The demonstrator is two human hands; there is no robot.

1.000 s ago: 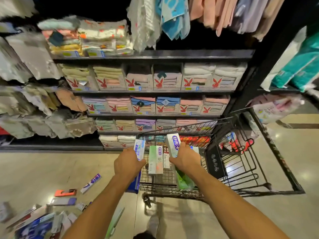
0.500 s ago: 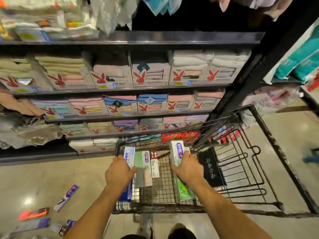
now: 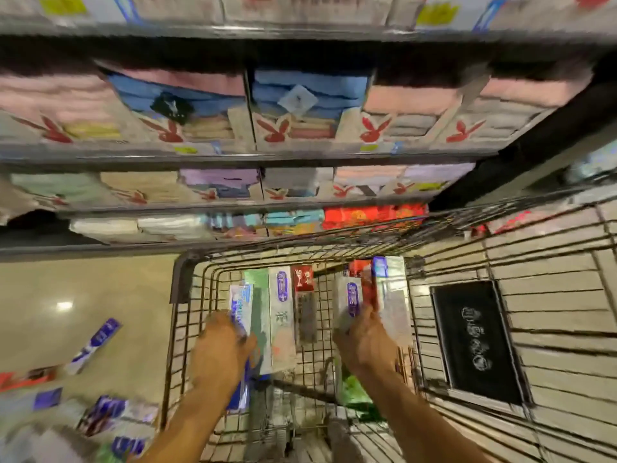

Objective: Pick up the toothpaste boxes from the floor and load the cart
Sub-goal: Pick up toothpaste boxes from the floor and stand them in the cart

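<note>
Holding toothpaste boxes [image 3: 282, 315] lower centre, over the cart [image 3: 187, 279]: left hand [image 3: 222, 352] and right hand [image 3: 365, 342] each closed on a bundle. Judged light, stiff, glossy cartons; grip mid-length across the long sides. More boxes on floor [image 3: 96, 342], lower left.

i count two hands over one wire cart [image 3: 182, 282]: my left hand [image 3: 222, 350] and my right hand [image 3: 364, 342]. between and under them i make out about six toothpaste boxes [image 3: 282, 315], though blur hides the exact number. on the floor [image 3: 83, 285] at left lie roughly five more boxes [image 3: 96, 340]. three shelves [image 3: 233, 158] of folded goods rise behind.
</note>
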